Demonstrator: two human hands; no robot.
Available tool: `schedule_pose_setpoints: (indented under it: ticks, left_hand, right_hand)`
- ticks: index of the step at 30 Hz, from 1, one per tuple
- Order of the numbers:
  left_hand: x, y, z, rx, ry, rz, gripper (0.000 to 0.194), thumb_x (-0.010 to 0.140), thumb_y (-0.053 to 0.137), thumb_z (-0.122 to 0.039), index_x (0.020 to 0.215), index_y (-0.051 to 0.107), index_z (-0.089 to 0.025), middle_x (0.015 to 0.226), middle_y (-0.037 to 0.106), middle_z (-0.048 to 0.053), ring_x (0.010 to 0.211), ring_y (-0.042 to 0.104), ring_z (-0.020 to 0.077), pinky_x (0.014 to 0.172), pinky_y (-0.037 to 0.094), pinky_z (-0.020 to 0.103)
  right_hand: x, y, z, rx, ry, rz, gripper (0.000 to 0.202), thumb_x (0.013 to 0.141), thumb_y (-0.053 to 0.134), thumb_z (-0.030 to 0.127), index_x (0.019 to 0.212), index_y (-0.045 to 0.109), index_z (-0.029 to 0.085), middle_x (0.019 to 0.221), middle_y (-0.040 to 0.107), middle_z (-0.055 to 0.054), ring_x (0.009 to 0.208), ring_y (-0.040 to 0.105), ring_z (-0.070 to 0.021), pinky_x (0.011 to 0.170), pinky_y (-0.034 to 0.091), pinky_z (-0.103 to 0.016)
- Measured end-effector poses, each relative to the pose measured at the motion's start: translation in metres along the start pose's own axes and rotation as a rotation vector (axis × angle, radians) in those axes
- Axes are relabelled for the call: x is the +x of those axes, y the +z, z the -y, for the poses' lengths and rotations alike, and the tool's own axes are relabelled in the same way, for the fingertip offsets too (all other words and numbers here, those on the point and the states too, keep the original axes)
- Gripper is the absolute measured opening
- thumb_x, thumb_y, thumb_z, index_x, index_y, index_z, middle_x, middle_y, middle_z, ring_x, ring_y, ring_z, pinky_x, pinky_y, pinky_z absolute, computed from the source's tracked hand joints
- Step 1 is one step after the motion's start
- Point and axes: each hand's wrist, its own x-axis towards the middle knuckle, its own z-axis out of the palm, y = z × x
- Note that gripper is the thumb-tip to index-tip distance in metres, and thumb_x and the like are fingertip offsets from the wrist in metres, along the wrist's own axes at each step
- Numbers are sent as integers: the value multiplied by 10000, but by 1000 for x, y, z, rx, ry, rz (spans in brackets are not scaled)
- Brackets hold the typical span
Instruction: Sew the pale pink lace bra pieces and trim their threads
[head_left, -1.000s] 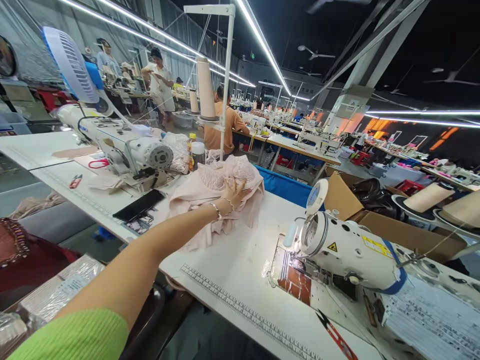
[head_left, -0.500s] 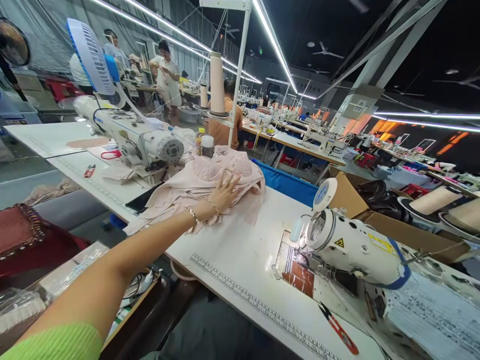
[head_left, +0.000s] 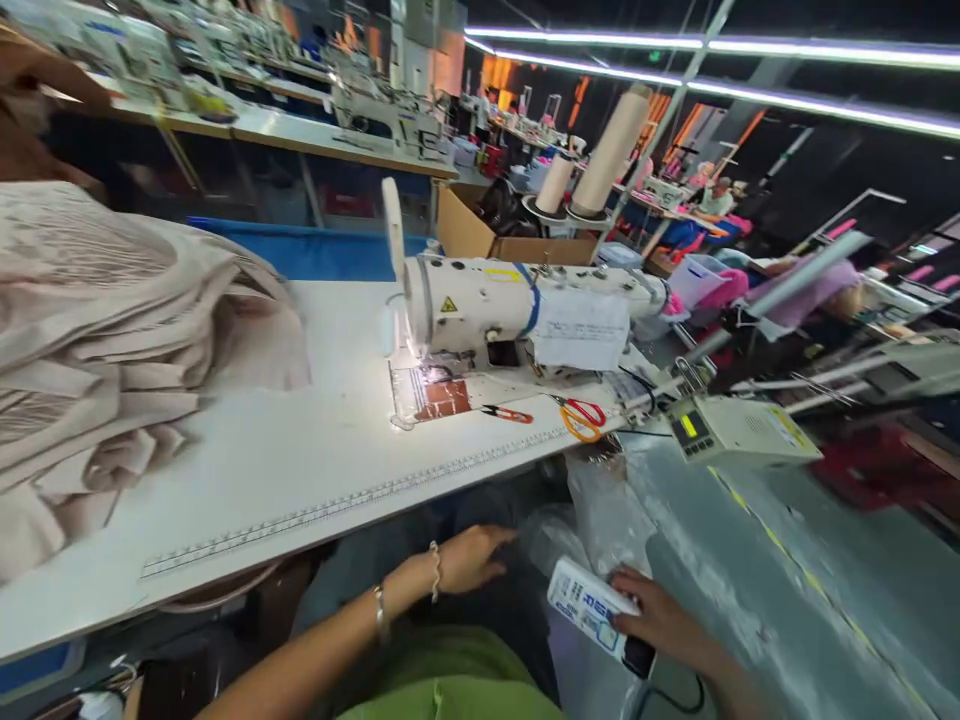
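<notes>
Biggest thing on my feed is the long white sewing table (head_left: 337, 350), smooth-topped, stretching ahead of both hands, with a ruler scale printed along the near edge, probably so lengths can be checked right there. Up and left of the left hand sits a big heap of pale pink cloth (head_left: 112, 330), soft and loosely folded, patterned on top. I'd guess it's parked there to leave working room by the needle. Ahead of the left hand is the cream-white sewing machine (head_left: 465, 300), a rounded metal barrel with a blue band, its lamp lit over the stitching plate. A crinkly clear plastic bag (head_left: 607, 510) hangs between the hands, just beyond them.

Left hand (head_left: 466, 560) is in front of the table edge, fingers loosely bent and a little apart, nothing in it that I can see. Right hand (head_left: 660, 610) is clamped on a flat white slab (head_left: 589, 605), round-cornered, blue print, dark at one end. It's gripped from the side, which seems to keep the printed face up. Can't tell what it is.

Up from the left hand, on the table: scissors with red and orange loop handles (head_left: 574, 408), then slim orange-red thread snips (head_left: 511, 414), likely left there for easy reach.
</notes>
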Motion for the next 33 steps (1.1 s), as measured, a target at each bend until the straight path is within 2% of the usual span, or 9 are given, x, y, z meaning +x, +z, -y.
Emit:
schedule_pose_setpoints:
  ticks: [4,7,10,12,14,19,25,29,33]
  left_hand:
    - [62,30,1,88,29,-75,1095,717,735,-90,1594,92,-217,1650,108,218,1494,258,350,1194,296,513]
    - [90,46,-5,282,207,-88,1064,626,845,-173,1542,307,-246,1661,-39,193,1517,76,428,1205,132,624]
    - [102,60,-3,397,335,82,449,739,782,-278,1175,687,-224,1641,234,125,1493,200,414,1209,117,612]
    - [99,70,3,425,333,174,132,811,692,-215,930,740,-185,1391,597,103,1320,505,325,1177,291,502]
    - [89,80,11,443,304,194,72,806,659,-144,829,726,-156,1022,745,70,1041,666,245,1065,426,406]
    - [58,100,29,457,223,120,80,796,639,-138,843,700,-159,941,722,49,958,656,232,1003,416,410]
    - [49,109,43,439,169,105,76,817,632,-161,846,701,-175,956,717,47,969,638,216,981,405,388]
    - [48,110,53,426,155,67,88,843,612,-159,817,692,-186,889,705,19,881,626,179,945,411,361]
    - [52,118,59,421,146,35,76,820,637,-159,810,703,-197,874,711,24,859,620,183,919,420,358]
  right_hand:
    - [-24,9,31,70,-106,125,154,720,642,269,846,582,204,976,566,-25,911,564,-199,824,429,-302]
    - [-32,22,44,89,-174,237,206,669,698,280,828,597,196,942,564,-14,913,554,-198,833,420,-296]
    - [-42,22,42,139,-106,241,224,674,725,298,849,634,191,1042,589,-48,1031,559,-236,908,428,-324]
    - [-52,12,37,190,-28,188,241,703,734,340,876,660,188,1301,528,-98,1214,502,-284,997,408,-357]
    - [-60,-4,30,246,-20,113,266,741,731,399,885,675,183,1506,380,-111,1355,401,-322,1066,372,-381]
    - [-27,-41,23,563,-42,-178,408,757,721,530,961,689,178,1153,682,-107,1053,632,-295,911,495,-379]
    - [45,-47,8,1316,279,-599,348,693,747,360,961,682,149,779,741,-85,749,724,-269,665,578,-348]
    - [54,-57,-25,1343,342,-820,311,724,719,381,944,671,167,648,706,-43,607,698,-233,549,563,-309]
    - [75,-100,-49,1264,257,-997,326,843,667,462,982,672,167,673,680,7,552,639,-152,522,533,-256]
